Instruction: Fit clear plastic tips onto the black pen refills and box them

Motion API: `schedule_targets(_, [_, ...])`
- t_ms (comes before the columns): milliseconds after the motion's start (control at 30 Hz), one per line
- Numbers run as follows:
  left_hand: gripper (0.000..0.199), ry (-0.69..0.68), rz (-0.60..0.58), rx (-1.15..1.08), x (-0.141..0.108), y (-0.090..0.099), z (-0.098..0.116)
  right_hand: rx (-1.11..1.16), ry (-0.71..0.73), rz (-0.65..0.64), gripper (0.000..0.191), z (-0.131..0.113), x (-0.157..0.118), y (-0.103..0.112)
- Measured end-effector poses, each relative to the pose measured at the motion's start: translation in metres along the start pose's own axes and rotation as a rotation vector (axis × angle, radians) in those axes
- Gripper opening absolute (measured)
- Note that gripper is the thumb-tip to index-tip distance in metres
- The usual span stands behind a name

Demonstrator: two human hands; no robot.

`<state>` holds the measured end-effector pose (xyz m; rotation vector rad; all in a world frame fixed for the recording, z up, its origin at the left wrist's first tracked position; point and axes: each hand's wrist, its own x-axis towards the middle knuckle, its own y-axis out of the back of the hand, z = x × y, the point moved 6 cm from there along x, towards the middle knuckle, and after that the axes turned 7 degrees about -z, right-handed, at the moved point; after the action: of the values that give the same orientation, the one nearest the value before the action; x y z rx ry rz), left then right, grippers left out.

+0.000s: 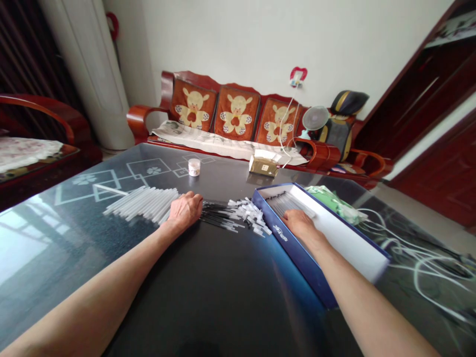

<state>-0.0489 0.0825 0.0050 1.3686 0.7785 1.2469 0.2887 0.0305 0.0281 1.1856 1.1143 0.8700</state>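
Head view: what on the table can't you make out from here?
Head view only:
- Ends of the thin black rods: hidden by the left hand.
- Part of the dark rods in the blue box: hidden by the right hand.
- Lettering on the box's side: too small to read.
- Label on the cardboard carton: too small to read.

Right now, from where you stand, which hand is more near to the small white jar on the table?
Left. The left hand rests on the table in front of the small white jar, a little way from it; the right hand is much farther off to the right, inside the blue box.
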Motion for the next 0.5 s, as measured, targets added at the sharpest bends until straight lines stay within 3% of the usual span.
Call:
schedule_targets(200, [0.035,0.025,-0.039,-0.032,0.000,0.002,0.001,-0.031,-0.045,-0.028,0.026,0.006,0.008,0.001])
schedule_targets(333, [0.034,0.028,0.004,-0.100,0.001,0.001,0.000,0.038,-0.057,0.177,0.028,0.003,-0.003,0.031])
schedule_targets(433, [0.030,-0.014,0.073,-0.261,0.002,0.005,0.003,0.390,0.070,0.318,0.021,-0.021,-0.023,0.052])
schedule_targets(500, [0.029,-0.035,0.063,-0.483,0.003,0.009,0.006,0.808,0.225,0.203,0.021,-0.052,-0.035,0.046])
